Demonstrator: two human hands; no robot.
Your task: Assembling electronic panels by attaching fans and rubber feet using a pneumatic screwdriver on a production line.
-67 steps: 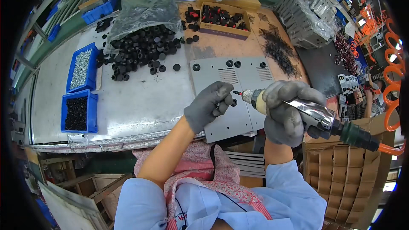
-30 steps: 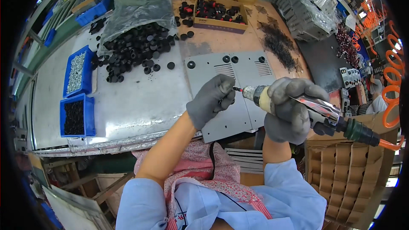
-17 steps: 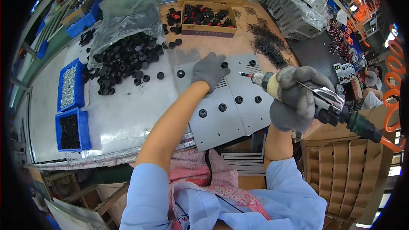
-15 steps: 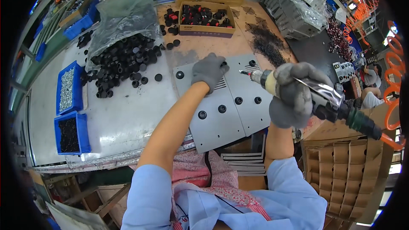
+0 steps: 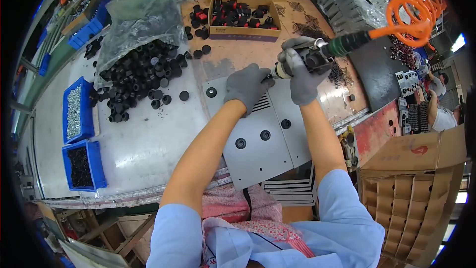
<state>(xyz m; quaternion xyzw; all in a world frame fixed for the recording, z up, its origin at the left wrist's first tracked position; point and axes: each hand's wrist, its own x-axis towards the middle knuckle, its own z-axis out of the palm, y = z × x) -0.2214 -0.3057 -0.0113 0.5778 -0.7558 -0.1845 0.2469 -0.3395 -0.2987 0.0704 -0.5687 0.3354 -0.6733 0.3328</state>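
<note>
My left hand [image 5: 248,87], in a grey glove, rests on a grey perforated metal plate [image 5: 255,159]. Its fingers close round a small black round foot [image 5: 270,76], mostly covered, near the plate's far edge. My right hand [image 5: 303,77], also gloved, grips an air screwdriver [image 5: 317,58] lying almost level. The tool's cream nose points left, reaching my left fingertips; its bit is hidden. More black feet sit on the plate, one [image 5: 211,92] at its far left corner and others [image 5: 266,135] around the middle. A second grey plate [image 5: 296,146] adjoins on the right.
Left of the plates lies a heap of black feet [image 5: 144,77] spilling from a clear bag [image 5: 144,15]. Blue bins hold silver screws [image 5: 74,111] and black screws [image 5: 79,167]. An open carton [image 5: 245,32] stands behind; a divided cardboard box [image 5: 396,203] is at right.
My right hand has brought the screwdriver leftward and away from me, to my left fingertips, and turned it so its hose now trails to the far right. My left hand stays nearly in place.
</note>
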